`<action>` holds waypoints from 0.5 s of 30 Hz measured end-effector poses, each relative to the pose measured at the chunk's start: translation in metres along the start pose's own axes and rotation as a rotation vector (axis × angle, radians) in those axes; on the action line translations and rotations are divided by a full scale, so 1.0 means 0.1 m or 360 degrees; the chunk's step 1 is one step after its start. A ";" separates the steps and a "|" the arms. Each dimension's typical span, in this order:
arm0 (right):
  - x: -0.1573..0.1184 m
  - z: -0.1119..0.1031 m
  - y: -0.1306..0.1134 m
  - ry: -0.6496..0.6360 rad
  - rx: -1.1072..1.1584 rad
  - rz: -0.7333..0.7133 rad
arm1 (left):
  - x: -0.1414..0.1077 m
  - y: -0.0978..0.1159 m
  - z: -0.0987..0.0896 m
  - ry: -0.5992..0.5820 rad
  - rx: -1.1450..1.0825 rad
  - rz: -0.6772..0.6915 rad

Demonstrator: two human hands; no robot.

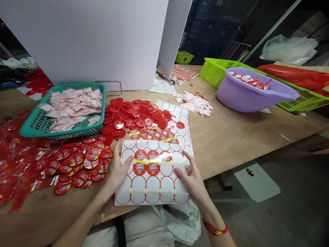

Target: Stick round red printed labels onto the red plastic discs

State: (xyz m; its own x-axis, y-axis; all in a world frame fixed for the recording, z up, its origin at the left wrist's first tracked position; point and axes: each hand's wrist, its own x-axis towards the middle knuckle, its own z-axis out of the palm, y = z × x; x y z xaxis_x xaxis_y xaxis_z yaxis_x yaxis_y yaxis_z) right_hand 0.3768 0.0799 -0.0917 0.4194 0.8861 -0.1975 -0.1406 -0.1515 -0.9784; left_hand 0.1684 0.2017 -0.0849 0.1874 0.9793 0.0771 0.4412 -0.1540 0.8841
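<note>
Both hands hold a white sticker sheet by its sides at the table's front edge. Several round red stickers remain on it among empty circle outlines. My left hand grips the left edge, thumb on top. At the right edge, my right hand has its thumb on the sheet and its fingers partly behind. Beyond lies a pile of plain red discs, partly over another sticker sheet. Red discs with printed stickers are heaped left of my left hand.
A green basket holds small pink-white packets. Clear-red plastic bags lie at the left. More packets sit near a purple basin and a lime crate. A white panel stands behind.
</note>
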 end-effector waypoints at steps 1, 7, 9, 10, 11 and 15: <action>-0.03 0.03 -0.02 0.0003 0.0040 -0.0036 | -0.04 0.06 -0.03 0.0056 0.0234 0.0220; -0.15 0.00 -0.15 0.0151 -0.0252 -0.0512 | -0.15 0.56 -0.04 -0.0709 0.0835 0.1155; -0.15 -0.03 -0.23 0.0247 -0.0459 -0.0761 | -0.12 0.68 0.00 -0.0866 0.0805 0.1137; -0.14 -0.04 -0.28 0.0280 -0.0571 -0.0896 | -0.10 0.74 0.02 -0.0859 0.0805 0.1127; -0.14 -0.04 -0.35 0.0313 -0.0699 -0.1035 | -0.07 0.80 0.02 -0.0801 0.0825 0.1142; -0.15 -0.01 -0.70 0.0777 -0.1436 -0.1597 | 0.02 1.05 -0.06 -0.0344 0.1062 0.1500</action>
State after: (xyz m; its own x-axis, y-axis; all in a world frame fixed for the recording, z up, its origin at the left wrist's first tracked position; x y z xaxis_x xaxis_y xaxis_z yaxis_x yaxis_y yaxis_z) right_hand 0.3814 0.0771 -0.0204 0.2848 0.5748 0.7672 0.9231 0.0512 -0.3810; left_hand 0.2097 0.1880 0.0104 0.8023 0.4083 0.4354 0.4089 -0.9073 0.0974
